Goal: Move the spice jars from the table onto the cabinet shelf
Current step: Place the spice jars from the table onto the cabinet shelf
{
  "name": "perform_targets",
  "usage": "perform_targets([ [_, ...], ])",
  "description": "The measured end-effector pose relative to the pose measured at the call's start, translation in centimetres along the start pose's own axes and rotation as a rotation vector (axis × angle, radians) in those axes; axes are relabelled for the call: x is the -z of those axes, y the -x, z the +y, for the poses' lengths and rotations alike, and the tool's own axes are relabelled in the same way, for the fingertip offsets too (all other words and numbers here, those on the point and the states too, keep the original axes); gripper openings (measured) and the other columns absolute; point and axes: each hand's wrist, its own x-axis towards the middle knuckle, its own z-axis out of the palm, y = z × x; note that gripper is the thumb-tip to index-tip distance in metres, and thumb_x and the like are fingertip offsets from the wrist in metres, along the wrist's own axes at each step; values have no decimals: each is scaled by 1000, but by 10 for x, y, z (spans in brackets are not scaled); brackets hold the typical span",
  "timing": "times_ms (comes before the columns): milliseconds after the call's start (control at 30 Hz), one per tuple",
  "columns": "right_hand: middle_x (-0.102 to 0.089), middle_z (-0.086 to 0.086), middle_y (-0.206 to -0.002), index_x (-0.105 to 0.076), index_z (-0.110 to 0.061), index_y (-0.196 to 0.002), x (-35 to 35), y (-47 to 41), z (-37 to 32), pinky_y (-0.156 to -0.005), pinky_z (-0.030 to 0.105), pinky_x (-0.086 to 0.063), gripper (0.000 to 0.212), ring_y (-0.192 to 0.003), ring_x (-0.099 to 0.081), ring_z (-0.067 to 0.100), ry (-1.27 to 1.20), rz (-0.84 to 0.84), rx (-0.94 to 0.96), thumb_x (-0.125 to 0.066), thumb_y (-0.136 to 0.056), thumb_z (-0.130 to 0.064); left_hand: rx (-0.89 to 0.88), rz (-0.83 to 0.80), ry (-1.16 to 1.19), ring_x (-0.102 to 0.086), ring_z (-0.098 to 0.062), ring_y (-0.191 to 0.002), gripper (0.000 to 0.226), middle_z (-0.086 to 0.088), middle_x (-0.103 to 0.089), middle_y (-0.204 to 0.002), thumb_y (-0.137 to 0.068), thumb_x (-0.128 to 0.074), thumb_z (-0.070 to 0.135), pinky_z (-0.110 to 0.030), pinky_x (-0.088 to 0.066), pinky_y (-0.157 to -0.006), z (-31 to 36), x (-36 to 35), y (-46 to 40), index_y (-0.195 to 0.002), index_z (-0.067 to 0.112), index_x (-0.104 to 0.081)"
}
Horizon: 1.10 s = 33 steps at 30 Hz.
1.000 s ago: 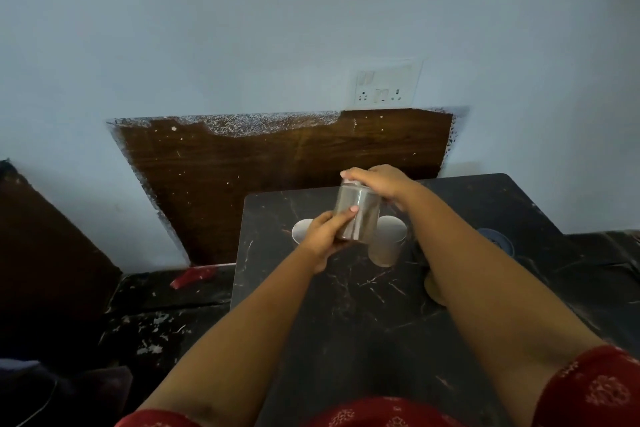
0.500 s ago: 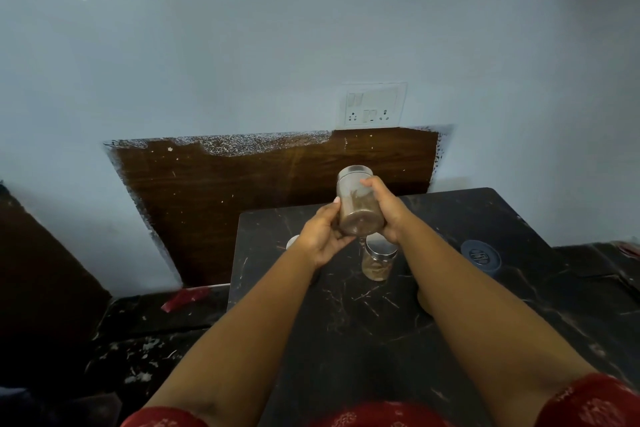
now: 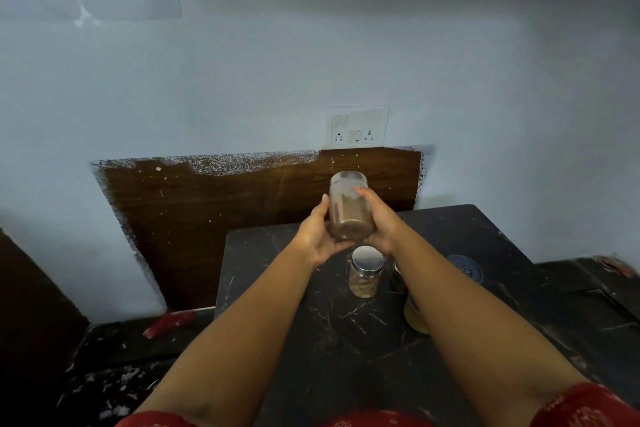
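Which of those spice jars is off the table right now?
The brown-filled jar, held between both hands; the silver-lidded jar stands on the table.

A white switch-and-socket plate (image 3: 356,126) is mounted on the pale blue painted wall (image 3: 242,73), right above a dark brown wood-grain panel (image 3: 214,215) whose top edge is speckled with paint overspray. A round dark blue lid-like disc (image 3: 464,268) is seen lying flat, and a crumpled red wrapper (image 3: 168,323) is left on the black paint-flecked ledge (image 3: 114,364).
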Motion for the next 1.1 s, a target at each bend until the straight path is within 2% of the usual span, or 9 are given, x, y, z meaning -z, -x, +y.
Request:
perform_targets([
  [167, -67, 16, -116, -55, -17, -126, 8, -2, -13, -96, 47, -51, 57, -107, -64, 32, 9, 123, 61, -62, -84, -54, -108, 55, -78, -66, -30, -107, 34, -12, -61, -125, -102, -45, 17, -45, -58, -79, -3, -7, -6, -135, 23, -45],
  [267, -67, 16, -115, -58, -18, -124, 18, -2, -18, -87, 41, -50, 53, -104, -63, 30, 1, 93, 84, -49, -89, -57, -119, 92, -74, -63, -24, -107, 40, -9, -63, -123, -95, -59, 26, -37, -57, -74, -4, -16, -10, -133, 18, -50],
  [333, -67, 15, -116, -57, -17, -128, 24, -5, -20, -91, 43, -51, 54, -106, -63, 30, 10, 117, 101, -43, -93, -55, -129, 90, -126, -62, -20, -106, 39, -8, -64, -120, -92, -62, 33, -32, -56, -74, -3, -24, -15, -128, 18, -56],
  [500, -58, 9, -115, -35, -19, -130, 43, -8, -24, -84, 46, -57, 63, -99, -64, 27, 176, 242, 134, -44, -89, -66, -152, 107, -210, -63, -19, -103, 37, -5, -63, -117, -97, -55, 35, -32, -55, -74, -10, -55, -29, -131, 23, -47],
  [633, -65, 12, -115, -47, -15, -132, 67, -12, -32, -83, 44, -58, 63, -100, -67, 29, 142, 203, 106, -45, -91, -63, -171, 129, -167, -64, -25, -107, 29, -6, -62, -121, -103, -41, 28, -33, -58, -71, -24, -66, -38, -130, 29, -51],
  [733, -68, 10, -110, -56, -20, -121, 83, -13, -40, -78, 38, -56, 50, -97, -67, 26, 151, 240, 103, -43, -94, -60, -208, 175, -150, -66, -26, -103, 30, -7, -63, -120, -98, -54, 26, -37, -58, -72, -30, -74, -43, -128, 22, -53],
  [900, -65, 9, -115, -54, -23, -120, 97, -14, -41, -95, 47, -52, 39, -105, -63, 25, 216, 219, 200, -36, -99, -52, -208, 175, -131, -64, -26, -105, 41, -8, -62, -120, -93, -61, 36, -36, -58, -66, -35, -92, -47, -129, 23, -48],
  [967, -65, 10, -117, -51, -21, -125, 100, -12, -38, -93, 48, -53, 45, -105, -64, 25, 178, 128, 213, -45, -96, -54, -225, 161, -133, -64, -28, -107, 32, -8, -62, -122, -98, -54, 31, -40, -59, -67, -37, -96, -49, -129, 25, -50],
  [1100, -62, 10, -125, -46, -19, -136, 107, -10, -35, -94, 50, -53, 72, -110, -62, 27, 192, -2, 235, -73, -77, -50, -283, 268, -189, -68, -24, -88, 23, -12, -66, -114, -98, -51, 13, -29, -56, -55, -42, -96, -51, -120, 19, -57],
])
